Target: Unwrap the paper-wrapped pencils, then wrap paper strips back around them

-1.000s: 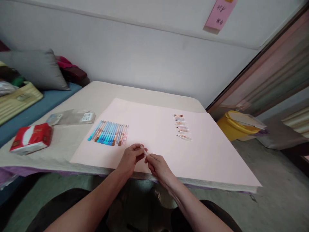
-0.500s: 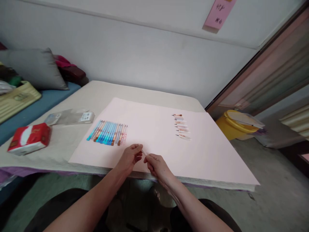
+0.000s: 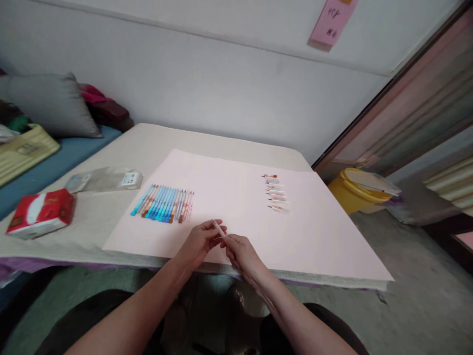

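A slim, pale pen (image 3: 219, 228) is held slantwise between my hands, just above the front part of the pink sheet (image 3: 236, 197). My right hand (image 3: 241, 250) pinches its lower end. The fingers of my left hand (image 3: 202, 240) curl around its upper part, and its pointed end shows past them. Beyond my left hand lies a neat row of pens (image 3: 162, 203) in blue, brown and pale pink, side by side with points facing away. Farther right, several short pieces with dark points (image 3: 276, 193) form a column.
At left on the bed-like surface (image 3: 148, 143) are a red tissue pack (image 3: 41, 213) and a clear plastic package (image 3: 107, 179). A grey cushion (image 3: 48, 106) sits farther left. A wall closes off the back; a yellow bin (image 3: 356, 192) stands on the floor at right.
The pen has been tilted and shows more of its length and its point. My left fingers have shifted their hold along it; my right hand stays in nearly the same place.
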{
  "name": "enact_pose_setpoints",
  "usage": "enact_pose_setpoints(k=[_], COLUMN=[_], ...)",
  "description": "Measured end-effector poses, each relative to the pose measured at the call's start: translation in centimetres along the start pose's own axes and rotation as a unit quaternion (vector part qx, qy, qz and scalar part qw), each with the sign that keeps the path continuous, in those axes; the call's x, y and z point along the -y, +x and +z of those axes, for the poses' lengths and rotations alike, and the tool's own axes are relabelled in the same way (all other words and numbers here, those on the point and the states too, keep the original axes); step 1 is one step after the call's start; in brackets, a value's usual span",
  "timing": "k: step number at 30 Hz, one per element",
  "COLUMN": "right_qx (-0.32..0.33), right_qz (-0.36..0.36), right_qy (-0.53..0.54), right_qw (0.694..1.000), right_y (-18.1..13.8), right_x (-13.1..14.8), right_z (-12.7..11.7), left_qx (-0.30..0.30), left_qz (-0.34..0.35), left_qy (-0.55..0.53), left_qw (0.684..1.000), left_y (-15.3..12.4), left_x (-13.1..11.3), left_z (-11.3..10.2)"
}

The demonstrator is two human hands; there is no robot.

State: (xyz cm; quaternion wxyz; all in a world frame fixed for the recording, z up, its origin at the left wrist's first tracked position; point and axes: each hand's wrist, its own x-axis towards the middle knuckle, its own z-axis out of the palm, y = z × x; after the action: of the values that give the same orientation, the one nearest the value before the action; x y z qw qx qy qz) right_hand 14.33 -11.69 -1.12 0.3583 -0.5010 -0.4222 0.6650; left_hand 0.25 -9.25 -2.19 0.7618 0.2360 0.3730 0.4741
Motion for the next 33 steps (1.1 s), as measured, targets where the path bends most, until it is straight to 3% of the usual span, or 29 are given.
enact_pose_setpoints(k=[10,16,22,27,33], right_qx=[0.001,-0.002,0.006,-0.010,0.003], right_qz=[-0.021,-0.014,-0.011,-0.022,-0.017], right_qy=[-0.047,-0.023,-0.028,-0.023,-0.029], right_qw=[0.999,1.000,1.000,0.999,0.999], right_y=[0.15,0.14,0.25,0.42,0.36], right_x=[-0.16,-0.05,-0.21,-0.29,-0.41], right_z=[0.35,0.02,0.03,-0.14,-0.03], left_qx=[-0.065,-0.011,-0.053,-0.003,-0.012], left_qz=[0.027,0.029,0.027,0.015,0.033], left_qy=[0.045,-0.023,0.057,-0.008,0.027], left_qw=[0.997,0.999,0.997,1.000,0.999], left_y=[0.02,0.08,0.41,0.07,0.06], left_x=[0.21,0.02,0.25,-0.01,-0.03], left_z=[-0.01,0.01,-0.48,-0.03,-0.07])
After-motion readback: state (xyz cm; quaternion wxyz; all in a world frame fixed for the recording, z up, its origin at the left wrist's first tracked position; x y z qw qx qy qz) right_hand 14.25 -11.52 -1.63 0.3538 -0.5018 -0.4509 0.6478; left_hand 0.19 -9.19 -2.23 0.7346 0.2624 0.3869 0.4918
